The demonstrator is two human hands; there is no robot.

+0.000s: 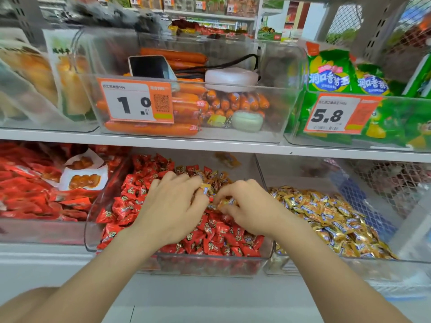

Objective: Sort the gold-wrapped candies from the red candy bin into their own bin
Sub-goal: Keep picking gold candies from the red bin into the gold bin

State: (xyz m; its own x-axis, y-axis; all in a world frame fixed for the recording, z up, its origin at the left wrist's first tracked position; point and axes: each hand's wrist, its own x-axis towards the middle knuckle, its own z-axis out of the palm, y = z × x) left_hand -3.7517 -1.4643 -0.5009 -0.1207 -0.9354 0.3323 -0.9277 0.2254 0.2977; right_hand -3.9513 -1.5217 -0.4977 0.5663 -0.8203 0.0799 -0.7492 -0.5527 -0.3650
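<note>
Reaching with both hands into the red bin (93,231), midway along the lower shelf (58,252). Filled with red candies (217,236), plus a patch of gold candies (213,176) mixed in toward the back, just beyond the fingers. Flanked on the right by the gold bin (401,238), just beside it, heaped with a gold pile (326,220). Flanked on the left by a bin of red packets (30,190). Up on the upper shelf (163,141): a clear bin of sausages (186,106), also carrying a phone (149,66) and a white case (231,78), fronted by a 1.0 tag (137,101); beside it, green bags (328,73) behind a 5.8 tag (335,113).

Pinching a gold candy (205,189) at the fingertips of the left hand (172,206), palm down, knuckles up, over the red heap. Gripping a second candy (227,202), gold too, in the curled fingers of the right hand (251,206), likewise palm down and low over the candies. Held close together, fingertips nearly meeting near the bin's middle, with both forearms stretching up from the bottom edge.
</note>
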